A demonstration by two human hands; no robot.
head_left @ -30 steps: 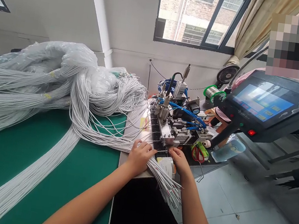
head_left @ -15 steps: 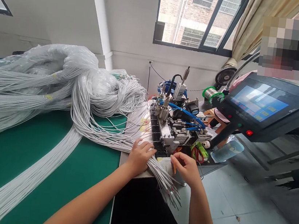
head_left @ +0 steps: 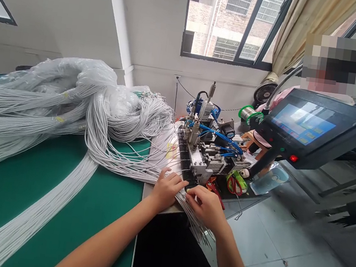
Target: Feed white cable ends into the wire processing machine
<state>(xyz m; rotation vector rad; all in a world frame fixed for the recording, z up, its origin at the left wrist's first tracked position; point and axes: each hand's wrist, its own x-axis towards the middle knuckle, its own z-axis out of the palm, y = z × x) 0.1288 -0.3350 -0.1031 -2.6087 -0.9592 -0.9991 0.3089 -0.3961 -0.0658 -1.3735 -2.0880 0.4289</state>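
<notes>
Listed a white wire bundle (head_left: 127, 168) on the desk (head_left: 107, 194), running lengthwise from the left beneath the left hand (head_left: 167, 191), the nearer, toward loose ends (head_left: 204, 238) below the adjacent right hand (head_left: 206, 205), with either grip too hidden to tell.

Left grip (head_left: 166, 190) laid over a bundle of white cables (head_left: 134, 170); right grip (head_left: 208, 206), fingers bent, just beside it and above the bundle's near end. Beyond both grips, a machine (head_left: 197, 158) with blue tubes. Beyond and right of the right grip, a tilted screen (head_left: 302, 121) and a green spool (head_left: 249, 115). Left of the left grip, a green worktop (head_left: 114, 195) bearing further cables.
</notes>
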